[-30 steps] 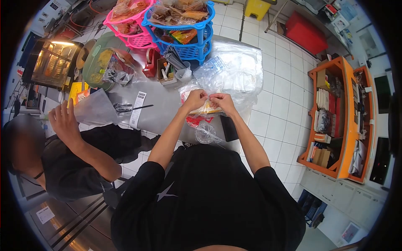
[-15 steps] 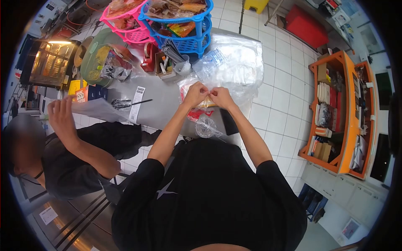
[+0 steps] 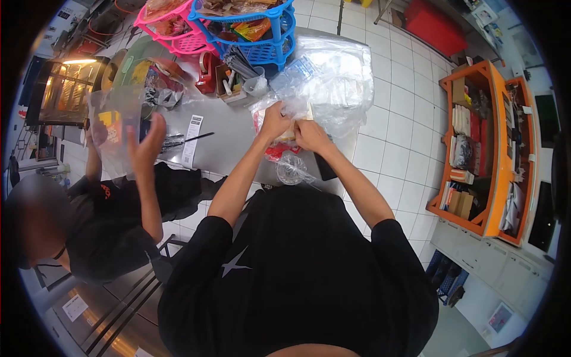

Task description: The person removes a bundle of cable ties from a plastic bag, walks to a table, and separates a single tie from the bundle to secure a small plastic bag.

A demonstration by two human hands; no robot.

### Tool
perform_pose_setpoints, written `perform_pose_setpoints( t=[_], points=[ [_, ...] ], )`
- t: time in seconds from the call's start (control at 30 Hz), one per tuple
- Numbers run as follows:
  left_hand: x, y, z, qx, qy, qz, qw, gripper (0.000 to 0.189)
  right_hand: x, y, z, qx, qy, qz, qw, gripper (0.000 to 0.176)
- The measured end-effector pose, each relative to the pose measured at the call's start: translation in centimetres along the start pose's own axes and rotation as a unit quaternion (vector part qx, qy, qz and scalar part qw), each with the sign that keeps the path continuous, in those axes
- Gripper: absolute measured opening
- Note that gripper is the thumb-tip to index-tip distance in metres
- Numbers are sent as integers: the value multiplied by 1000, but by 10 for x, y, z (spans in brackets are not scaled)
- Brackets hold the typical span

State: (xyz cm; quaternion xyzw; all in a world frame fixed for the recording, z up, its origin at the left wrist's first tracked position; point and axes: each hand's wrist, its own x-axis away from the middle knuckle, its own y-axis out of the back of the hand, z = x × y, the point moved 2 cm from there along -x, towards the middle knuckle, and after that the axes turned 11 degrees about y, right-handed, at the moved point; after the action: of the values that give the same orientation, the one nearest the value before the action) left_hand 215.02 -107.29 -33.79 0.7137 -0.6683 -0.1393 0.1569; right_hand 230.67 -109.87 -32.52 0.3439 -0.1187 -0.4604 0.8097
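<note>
My left hand (image 3: 275,123) is closed around the gathered top of a clear plastic bag (image 3: 295,107), whose film puffs up between my hands. Just to the right, my right hand (image 3: 311,136) is closed in a fist on the same bag, lower down. Something pale and yellowish shows through the film beneath my fingers, too covered to name. Nearer to me lies a red plastic piece (image 3: 275,152), with a round clear plastic container (image 3: 291,170) beside it. A flat black object (image 3: 325,168) rests under my right wrist.
Stacked clear bags (image 3: 342,83) lie behind my hands. Blue basket tiers (image 3: 270,50), a pink basket (image 3: 187,43), a red tape dispenser (image 3: 207,72) and a cup (image 3: 256,83) stand farther back. At left, a co-worker's hand (image 3: 147,143) is beside a clear bag (image 3: 116,113). A receipt (image 3: 191,141) lies between.
My hands have gone from a fingertip pinch to fuller grips, the right now lower. The bag's film bulges upward between them. The co-worker's bag has turned upright and the second arm shows.
</note>
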Motion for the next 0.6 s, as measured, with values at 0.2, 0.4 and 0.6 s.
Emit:
perform_pose_setpoints(
  t=[0.2,0.4,0.6],
  points=[
    [2,14,-26,-47,45,30,997,30,-24,7,-3,109,-9,89,990,34],
    [3,6,-14,-4,23,9,1000,31,-26,-7,1,109,3,24,994,37],
    [21,21,-20,25,20,18,999,29,-9,-15,11,29,89,21,995,28]
  ],
)
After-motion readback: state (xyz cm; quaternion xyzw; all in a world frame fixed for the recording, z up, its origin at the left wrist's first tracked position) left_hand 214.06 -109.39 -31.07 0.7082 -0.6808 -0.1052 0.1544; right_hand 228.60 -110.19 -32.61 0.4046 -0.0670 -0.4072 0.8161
